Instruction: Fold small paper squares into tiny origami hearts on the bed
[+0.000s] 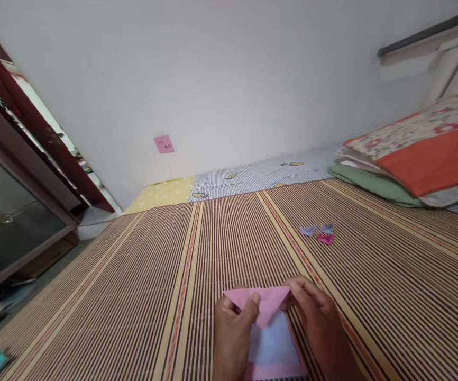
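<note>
A home bedroom, shown by the tan-and-dark striped woven mat (157, 264), blue-checked cloth sheet (250, 177) and folded orange-and-floral quilt (439, 159).

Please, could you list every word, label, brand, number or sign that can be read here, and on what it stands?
Pink note on the wall: dark marks like writing, too small and blurred to quote.
Folded pink sheet: no text visible.

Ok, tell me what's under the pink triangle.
A pale-blue sheet with pink edging shows from under the pink triangle. What the triangle, left hand and right hand cover cannot be seen.
</note>
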### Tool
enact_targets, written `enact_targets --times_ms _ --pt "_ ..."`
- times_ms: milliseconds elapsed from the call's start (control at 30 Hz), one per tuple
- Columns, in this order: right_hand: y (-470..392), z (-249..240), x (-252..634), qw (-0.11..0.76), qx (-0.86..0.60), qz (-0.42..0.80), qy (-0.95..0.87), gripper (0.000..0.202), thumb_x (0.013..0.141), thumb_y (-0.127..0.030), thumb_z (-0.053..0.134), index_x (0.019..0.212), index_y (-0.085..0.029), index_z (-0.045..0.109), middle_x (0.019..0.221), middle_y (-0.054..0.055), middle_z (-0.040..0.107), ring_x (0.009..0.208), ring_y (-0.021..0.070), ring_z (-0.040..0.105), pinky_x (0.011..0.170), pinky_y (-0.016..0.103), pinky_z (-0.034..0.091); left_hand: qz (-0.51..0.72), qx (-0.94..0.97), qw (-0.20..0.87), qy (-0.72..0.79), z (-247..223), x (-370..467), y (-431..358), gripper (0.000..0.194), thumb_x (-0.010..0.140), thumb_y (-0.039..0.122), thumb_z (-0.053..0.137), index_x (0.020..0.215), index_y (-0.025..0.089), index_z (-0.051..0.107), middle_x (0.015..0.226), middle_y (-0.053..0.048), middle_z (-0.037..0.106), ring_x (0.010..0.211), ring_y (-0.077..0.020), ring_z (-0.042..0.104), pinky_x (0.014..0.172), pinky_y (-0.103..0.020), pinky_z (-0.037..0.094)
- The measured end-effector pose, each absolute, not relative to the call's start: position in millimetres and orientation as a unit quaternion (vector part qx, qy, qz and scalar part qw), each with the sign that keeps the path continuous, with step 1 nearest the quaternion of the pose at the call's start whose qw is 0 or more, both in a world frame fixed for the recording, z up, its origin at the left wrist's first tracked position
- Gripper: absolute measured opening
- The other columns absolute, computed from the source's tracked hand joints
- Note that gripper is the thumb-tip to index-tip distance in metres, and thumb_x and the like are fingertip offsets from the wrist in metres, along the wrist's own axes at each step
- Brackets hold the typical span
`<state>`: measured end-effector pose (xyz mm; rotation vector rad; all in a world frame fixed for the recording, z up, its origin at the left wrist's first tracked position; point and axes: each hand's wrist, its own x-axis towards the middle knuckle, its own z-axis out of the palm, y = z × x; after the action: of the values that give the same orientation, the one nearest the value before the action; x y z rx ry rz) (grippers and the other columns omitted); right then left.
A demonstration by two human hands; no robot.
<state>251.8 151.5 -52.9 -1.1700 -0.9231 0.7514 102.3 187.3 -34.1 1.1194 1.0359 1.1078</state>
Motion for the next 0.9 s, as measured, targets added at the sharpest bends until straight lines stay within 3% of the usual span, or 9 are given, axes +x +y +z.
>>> enact_targets --times_ms 133,300,367,467,600,767,900 --pt "153.3 -55.0 253.0 0.630 -0.507 0.375 -0.454 0.025 0.092 -0.044 0.061 0.095 -0.021 0.072 0.085 0.005 0.071 0.080 0.0225 0.067 0.070 0.030 0.052 0.436 0.597 0.534 0.410 -30.8 91.9 192.1 0.037 0.084 0.038 0.071 0.057 0.018 0.055 0.063 0.001 0.049 0.060 -0.0144 0.047 0.057 -0.025 0.036" --pt "150.6 -50.3 245.4 0.555 -0.513 0.323 -0.570 0.016 0.088 -0.030 0.064 0.078 -0.021 0.071 0.076 0.002 0.067 0.073 0.0192 0.063 0.068 0.028 0.047 0.377 0.674 0.502 0.390 -30.9 86.1 194.1 0.030 0.089 0.030 0.065 0.062 0.018 0.059 0.069 -0.001 0.054 0.067 -0.0174 0.053 0.063 -0.028 0.039" --pt "149.8 -47.6 244.0 0.547 -0.528 0.312 -0.569 0.013 0.088 -0.029 0.063 0.081 -0.021 0.071 0.075 0.001 0.066 0.071 0.0189 0.062 0.066 0.028 0.046 0.370 0.685 0.497 0.383 -31.3 86.1 193.7 0.030 0.090 0.030 0.065 0.063 0.019 0.058 0.070 -0.001 0.054 0.068 -0.0174 0.054 0.064 -0.027 0.039" --pt "149.3 -45.8 243.3 0.533 -0.533 0.309 -0.580 0.013 0.089 -0.030 0.062 0.085 -0.022 0.071 0.076 0.000 0.066 0.070 0.0181 0.061 0.064 0.027 0.046 0.354 0.701 0.491 0.376 -30.5 86.1 192.6 0.031 0.092 0.031 0.064 0.064 0.019 0.058 0.071 -0.001 0.054 0.070 -0.0176 0.054 0.065 -0.028 0.039" --pt "148.5 -48.5 240.8 0.530 -0.535 0.274 -0.598 0.025 0.095 -0.032 0.055 0.073 -0.022 0.061 0.068 -0.002 0.059 0.064 0.0167 0.057 0.060 0.026 0.042 0.346 0.707 0.482 0.384 -28.4 86.2 192.1 0.034 0.092 0.034 0.064 0.062 0.019 0.059 0.070 -0.001 0.054 0.070 -0.0178 0.054 0.065 -0.028 0.038" --pt "148.1 -55.2 239.6 0.547 -0.556 0.253 -0.572 0.029 0.098 -0.037 0.051 0.074 -0.022 0.056 0.067 -0.002 0.056 0.062 0.0170 0.055 0.059 0.026 0.042 0.364 0.688 0.494 0.387 -29.7 87.6 194.8 0.017 0.083 0.024 0.071 0.067 0.017 0.071 0.072 -0.003 0.059 0.073 -0.0184 0.052 0.067 -0.027 0.038" --pt "150.8 -55.4 242.5 0.557 -0.563 0.294 -0.536 0.029 0.095 -0.042 0.053 0.075 -0.022 0.057 0.067 -0.002 0.055 0.061 0.0170 0.054 0.057 0.026 0.042 0.391 0.624 0.549 0.395 -32.8 87.3 198.2 0.021 0.078 0.033 0.076 0.066 0.016 0.071 0.065 0.000 0.056 0.064 -0.0159 0.049 0.059 -0.025 0.036"
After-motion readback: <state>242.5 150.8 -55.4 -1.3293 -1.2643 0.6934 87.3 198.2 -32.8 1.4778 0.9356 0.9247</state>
